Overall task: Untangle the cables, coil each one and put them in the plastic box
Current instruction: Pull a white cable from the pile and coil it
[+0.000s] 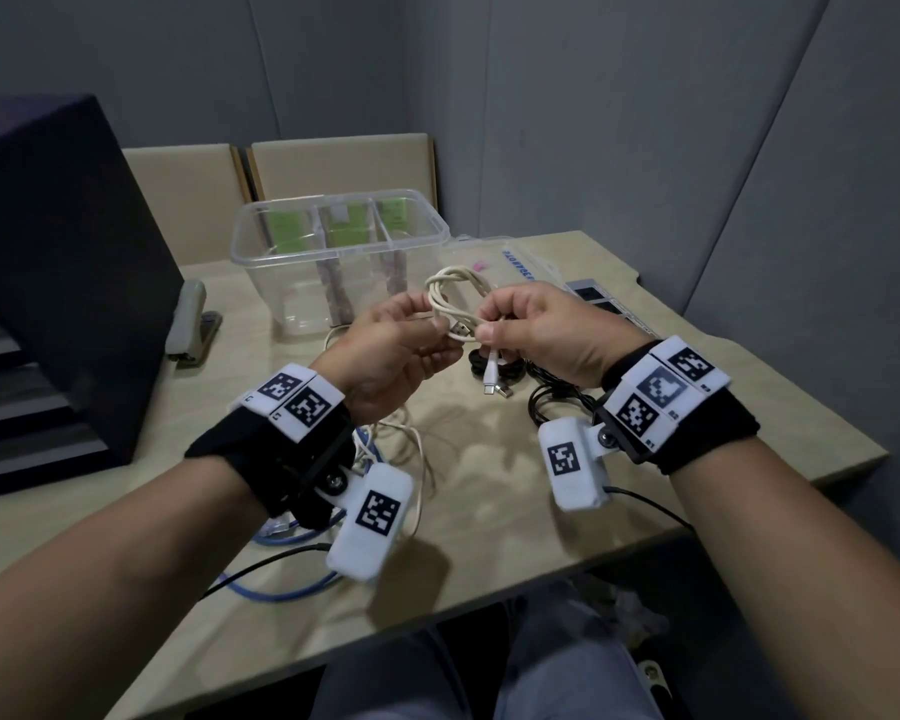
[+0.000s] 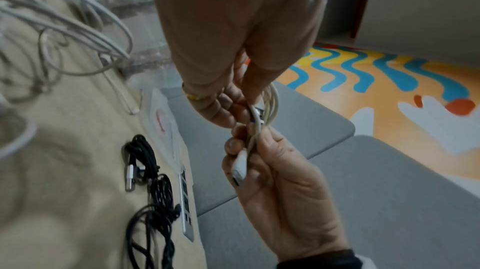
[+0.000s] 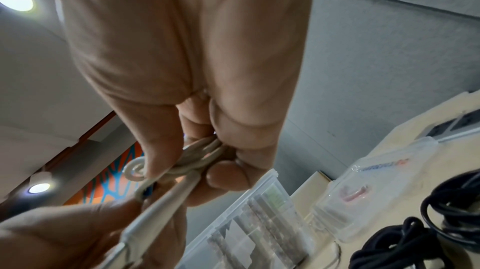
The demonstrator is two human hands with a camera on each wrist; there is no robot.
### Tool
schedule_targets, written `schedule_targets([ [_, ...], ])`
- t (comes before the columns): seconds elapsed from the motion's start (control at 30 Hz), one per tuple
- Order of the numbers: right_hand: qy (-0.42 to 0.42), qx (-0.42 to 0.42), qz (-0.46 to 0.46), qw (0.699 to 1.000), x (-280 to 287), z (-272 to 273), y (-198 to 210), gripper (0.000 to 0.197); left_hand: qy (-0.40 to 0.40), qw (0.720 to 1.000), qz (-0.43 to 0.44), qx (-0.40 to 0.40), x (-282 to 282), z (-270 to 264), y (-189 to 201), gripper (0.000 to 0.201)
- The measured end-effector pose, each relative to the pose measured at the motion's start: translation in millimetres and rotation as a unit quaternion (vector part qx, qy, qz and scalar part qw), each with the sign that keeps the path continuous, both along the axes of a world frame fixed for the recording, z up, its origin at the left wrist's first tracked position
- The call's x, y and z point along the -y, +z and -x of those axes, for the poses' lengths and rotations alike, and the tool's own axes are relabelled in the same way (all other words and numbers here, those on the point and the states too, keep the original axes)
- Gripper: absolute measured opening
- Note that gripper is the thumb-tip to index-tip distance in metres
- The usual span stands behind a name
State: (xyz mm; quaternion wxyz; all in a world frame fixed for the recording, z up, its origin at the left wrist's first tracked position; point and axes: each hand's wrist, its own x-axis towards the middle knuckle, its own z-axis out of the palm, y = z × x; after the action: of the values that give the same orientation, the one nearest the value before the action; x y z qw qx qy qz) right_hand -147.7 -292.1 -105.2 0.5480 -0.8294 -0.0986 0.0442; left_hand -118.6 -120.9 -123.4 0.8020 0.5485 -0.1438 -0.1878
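A white cable [image 1: 457, 286], wound into a small coil, is held in the air just in front of the clear plastic box [image 1: 261, 236]. My left hand [image 1: 418, 324] pinches the coil's left side near its metal USB plug [image 1: 461, 330]. Curled fingers of my right hand [image 1: 499, 325] grip the right side, and a white plug [image 1: 491, 379] hangs below. The right wrist view shows those fingers [image 3: 228, 173] wrapped round the bundled strands [image 3: 200, 156]. In the left wrist view both hands meet on the cable [image 2: 271, 103].
Black cables [image 1: 557, 402] lie on the table under my right hand, and a blue cable [image 1: 292, 535] and loose white cables [image 1: 414, 444] lie under my left wrist. The box lid [image 1: 510, 262] and a power strip [image 1: 593, 298] are behind. A hole punch [image 1: 193, 324] and a dark cabinet [image 1: 48, 252] stand at the left.
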Motion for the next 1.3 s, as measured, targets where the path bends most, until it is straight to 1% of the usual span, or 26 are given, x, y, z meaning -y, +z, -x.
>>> schedule_targets([
  [0.03, 0.003, 0.001, 0.017, 1.000, -0.2, 0.3, 0.0, 0.004, 0.000, 1.000, 0.012, -0.015, 0.5, 0.2, -0.5, 0.017],
  [0.07, 0.002, -0.001, 0.026, 1.000, -0.3, 0.2, -0.8, 0.007, -0.001, 0.999, 0.020, -0.026, 0.8, 0.5, -0.5, 0.017],
  [0.1, 0.000, -0.002, 0.025, 1.000, 0.0, -0.3, -1.8, 0.008, -0.002, 0.999, 0.021, -0.032, 1.0, 0.8, -0.2, 0.017],
  [0.17, -0.010, 0.001, 0.009, 1.000, -0.8, -0.1, -3.4, 0.004, -0.005, 0.999, 0.011, -0.034, -1.0, 0.6, 1.6, 0.016],
  [0.23, -0.024, 0.002, -0.012, 1.000, -1.2, -0.3, -4.6, 0.005, -0.018, 0.999, -0.029, -0.023, -3.9, 0.4, 4.6, 0.016],
  [0.3, -0.037, -0.001, -0.030, 0.999, -1.0, -1.4, -4.1, 0.008, -0.033, 0.995, -0.090, -0.006, -5.7, 0.2, 7.4, 0.016],
  [0.37, -0.052, -0.007, -0.037, 0.998, -1.2, -4.0, -3.5, 0.012, -0.048, 0.990, -0.131, -0.004, -8.0, 0.9, 10.5, 0.012],
  [0.43, -0.064, -0.008, -0.032, 0.997, -2.5, -6.1, -3.2, 0.012, -0.068, 0.987, -0.148, -0.018, -8.9, 2.0, 13.5, 0.012],
  [0.57, -0.075, -0.005, -0.001, 0.997, -5.2, -7.1, -2.6, 0.009, -0.070, 0.978, -0.198, -0.009, -5.7, 2.6, 17.6, 0.031],
  [0.67, -0.081, 0.001, 0.017, 0.997, -4.4, -6.7, -2.5, 0.006, -0.078, 0.975, -0.209, -0.012, -1.4, 1.9, 16.8, 0.029],
  [0.77, -0.082, 0.018, 0.030, 0.996, -1.3, -6.2, -4.8, 0.005, -0.082, 0.976, -0.200, -0.033, 0.0, 1.5, 15.7, 0.024],
  [0.8, -0.075, 0.021, 0.019, 0.997, -0.5, -5.1, -5.0, 0.006, -0.079, 0.976, -0.198, -0.038, -0.1, 0.7, 16.2, 0.024],
  [0.9, -0.034, 0.002, -0.073, 0.997, -0.3, 0.8, -3.5, 0.014, -0.069, 0.977, -0.194, -0.053, -0.8, -1.6, 18.5, 0.023],
  [0.93, -0.031, 0.000, -0.097, 0.995, -1.3, 1.4, -2.9, 0.018, -0.069, 0.977, -0.194, -0.055, -1.1, -2.8, 17.8, 0.023],
  [0.97, -0.038, 0.007, -0.106, 0.994, -2.5, 1.4, -2.0, 0.017, -0.072, 0.977, -0.192, -0.057, -0.9, -3.3, 17.2, 0.023],
  [1.03, -0.065, 0.031, -0.096, 0.993, -2.0, -1.3, -0.7, 0.018, -0.081, 0.979, -0.177, -0.062, -0.5, -3.3, 14.4, 0.030],
  [1.1, -0.075, 0.040, -0.078, 0.993, 2.4, -5.7, 1.1, 0.021, -0.097, 0.984, -0.130, -0.071, -3.8, -3.3, 11.0, 0.035],
  [1.2, -0.082, 0.043, -0.064, 0.994, 10.3, -10.3, 1.8, 0.020, -0.121, 0.989, -0.045, -0.071, -8.7, -1.5, 9.4, 0.015],
  [1.3, -0.085, 0.056, -0.065, 0.993, 11.5, -11.1, 0.9, 0.018, -0.106, 0.993, -0.021, -0.047, -6.3, -2.4, 6.5, 0.018],
])
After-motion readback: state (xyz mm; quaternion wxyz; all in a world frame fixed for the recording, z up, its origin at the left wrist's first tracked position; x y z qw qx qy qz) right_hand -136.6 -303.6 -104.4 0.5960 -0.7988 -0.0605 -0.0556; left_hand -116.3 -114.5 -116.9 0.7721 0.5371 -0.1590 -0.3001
